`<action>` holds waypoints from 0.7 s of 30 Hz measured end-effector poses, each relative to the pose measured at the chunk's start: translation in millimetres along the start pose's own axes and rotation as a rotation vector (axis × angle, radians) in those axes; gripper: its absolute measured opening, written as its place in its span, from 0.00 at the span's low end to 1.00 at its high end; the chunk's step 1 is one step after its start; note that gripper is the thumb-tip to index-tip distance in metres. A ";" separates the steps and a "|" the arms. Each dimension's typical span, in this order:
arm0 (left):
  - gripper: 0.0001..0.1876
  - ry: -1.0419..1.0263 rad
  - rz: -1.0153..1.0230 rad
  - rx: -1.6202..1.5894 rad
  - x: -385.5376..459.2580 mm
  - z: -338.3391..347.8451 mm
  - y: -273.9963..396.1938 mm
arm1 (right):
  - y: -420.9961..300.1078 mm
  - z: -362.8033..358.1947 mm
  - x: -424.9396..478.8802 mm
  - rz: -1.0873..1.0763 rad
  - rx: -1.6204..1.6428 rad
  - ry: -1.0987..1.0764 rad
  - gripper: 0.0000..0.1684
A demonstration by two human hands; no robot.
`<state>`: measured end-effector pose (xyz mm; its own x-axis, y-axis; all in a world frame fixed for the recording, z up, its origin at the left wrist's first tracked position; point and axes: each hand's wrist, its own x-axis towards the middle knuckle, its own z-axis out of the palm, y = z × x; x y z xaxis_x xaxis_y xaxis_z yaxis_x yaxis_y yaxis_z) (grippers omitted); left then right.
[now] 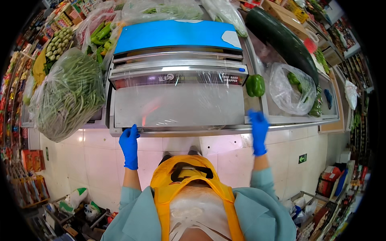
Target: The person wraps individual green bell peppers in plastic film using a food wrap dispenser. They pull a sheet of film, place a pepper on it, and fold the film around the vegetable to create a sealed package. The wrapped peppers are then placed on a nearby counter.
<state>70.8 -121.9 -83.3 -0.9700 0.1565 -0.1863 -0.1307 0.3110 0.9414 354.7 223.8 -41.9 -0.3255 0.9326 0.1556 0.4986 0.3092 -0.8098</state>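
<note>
A food wrapping machine (pixel 181 102) with a blue top panel (pixel 178 35) stands before me, and clear plastic film (pixel 196 99) lies over its grey plate. My left hand (pixel 129 144), in a blue glove, has its fingers pinched at the front left corner of the machine; it seems to grip the film's edge. My right hand (pixel 258 131), also blue-gloved and slightly blurred, is at the front edge to the right of the plate; whether it holds anything is unclear. A green bell pepper (pixel 255 85) rests beside the machine's right side, beyond my right hand.
A plastic bag of green beans (pixel 71 93) overhangs the counter's left edge. Long green peppers (pixel 101 34) lie behind it. On the right are a large winter melon (pixel 280 42) and a clear bag (pixel 292 89) with green peppers. A metal rail (pixel 289 126) borders the counter's front.
</note>
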 end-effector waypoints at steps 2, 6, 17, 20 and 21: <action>0.21 0.023 0.039 0.082 -0.1 6.1 6.4 | -44.3 23.4 -57.7 -0.060 -0.002 0.029 0.18; 0.21 -0.093 0.036 -0.005 5.2 -0.5 15.5 | -65.1 42.7 -83.1 0.183 -0.168 -0.001 0.20; 0.10 -0.318 0.058 -0.232 9.5 -18.0 6.8 | -13.7 89.4 -105.7 0.275 0.506 -0.282 0.12; 0.06 -0.350 0.147 -0.154 -2.0 -38.4 4.2 | -3.4 63.8 -122.2 0.238 0.422 -0.336 0.10; 0.06 -0.347 0.146 -0.144 -1.8 -42.5 -2.4 | -0.9 57.1 -127.8 0.182 0.376 -0.358 0.10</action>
<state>64.2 -162.8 -73.2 -0.8568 0.5041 -0.1086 -0.0479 0.1319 0.9901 349.9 93.8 -93.4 -0.5468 0.8228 -0.1547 0.2723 0.0000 -0.9622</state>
